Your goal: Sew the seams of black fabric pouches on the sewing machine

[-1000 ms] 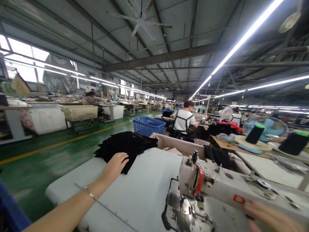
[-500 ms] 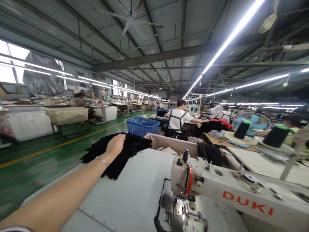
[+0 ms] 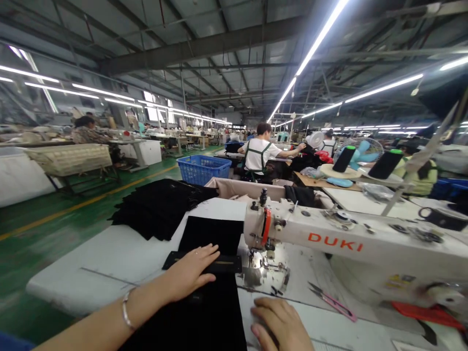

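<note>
My left hand (image 3: 199,265) lies spread on a black fabric piece (image 3: 215,231), on top of a dark flat bar (image 3: 226,264) that crosses it. The fabric runs flat over the white table and down past its near part. To the right, my right hand (image 3: 280,324) rests low at the table, fingers loosely bent and thumb apart, with nothing visible in it. Just beyond stands a white sewing machine (image 3: 329,219) marked DUKI, its needle area (image 3: 263,268) beside the fabric. A heap of black pieces (image 3: 157,204) lies at the table's far left.
Pink-handled thread snips (image 3: 336,302) lie on the table under the machine arm. Behind the table are a cloth-lined bin (image 3: 237,187) and a blue basket (image 3: 204,168). Black thread cones (image 3: 343,160) stand at right. A co-worker (image 3: 258,153) sits ahead, back turned.
My left hand has come off the black heap, back toward me, onto a black piece now lying beside the machine. My right hand has come into view. The view has tilted down and right.
</note>
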`<state>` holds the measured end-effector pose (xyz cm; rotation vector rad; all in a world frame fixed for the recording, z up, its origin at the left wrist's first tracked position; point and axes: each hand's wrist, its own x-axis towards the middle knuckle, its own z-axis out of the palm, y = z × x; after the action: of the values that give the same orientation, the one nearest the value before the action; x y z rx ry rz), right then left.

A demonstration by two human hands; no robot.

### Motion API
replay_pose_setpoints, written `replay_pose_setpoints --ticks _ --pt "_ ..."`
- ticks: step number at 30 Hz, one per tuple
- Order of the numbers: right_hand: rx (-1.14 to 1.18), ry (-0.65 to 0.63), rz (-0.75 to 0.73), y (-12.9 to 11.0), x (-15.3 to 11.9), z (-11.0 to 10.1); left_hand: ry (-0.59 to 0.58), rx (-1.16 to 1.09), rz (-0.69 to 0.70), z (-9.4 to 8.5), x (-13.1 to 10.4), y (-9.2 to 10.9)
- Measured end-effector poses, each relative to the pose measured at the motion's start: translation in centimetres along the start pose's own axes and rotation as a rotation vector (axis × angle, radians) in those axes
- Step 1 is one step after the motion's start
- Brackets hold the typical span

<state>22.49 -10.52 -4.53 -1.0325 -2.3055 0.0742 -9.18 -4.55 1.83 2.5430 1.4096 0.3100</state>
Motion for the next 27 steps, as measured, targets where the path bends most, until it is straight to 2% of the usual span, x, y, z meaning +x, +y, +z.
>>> replay_pose_setpoints --ticks 3,6,10,12,14,16,18,19,23,27 --pt "-0.017 -0.064 0.02 -0.7 0.1 -0.6 0.046 -0.004 -0.031 1.7 2.5 -0.2" --pt "0.003 -0.046 0.112 -1.9 0.0 -0.3 0.064 -0.022 -0.045 1.5 3.0 1.3" --pt "0.097 0.069 0.25 -3.8 0.0 0.8 0.008 -0.113 -0.062 -0.2 0.5 4.4" --pt "0.198 0.111 0.266 -4.8 0.3 0.5 -0.024 -0.195 -0.09 -1.7 -1.3 6.0" --pt "0.275 0.142 0.246 -5.7 0.9 -0.7 -0.057 -0.409 -0.122 -3.4 -3.0 7.5" --pt "0.295 0.162 0.184 -6.5 1.6 -2.3 -0.078 -0.749 -0.159 -4.8 -4.2 8.6" --pt "0.271 0.167 0.086 -7.1 2.3 -3.8 -0.072 -1.023 -0.201 -5.7 -5.1 9.4" --pt "0.252 0.169 0.034 -7.2 2.6 -4.5 -0.056 -1.088 -0.217 -5.9 -5.5 9.7" --pt "0.199 0.176 -0.101 -7.5 3.3 -6.1 0.026 -1.159 -0.247 -6.1 -6.5 10.3" --pt "0.201 0.164 -0.11 -7.8 3.3 -7.0 0.078 -1.084 -0.249 -6.2 -6.9 10.8"
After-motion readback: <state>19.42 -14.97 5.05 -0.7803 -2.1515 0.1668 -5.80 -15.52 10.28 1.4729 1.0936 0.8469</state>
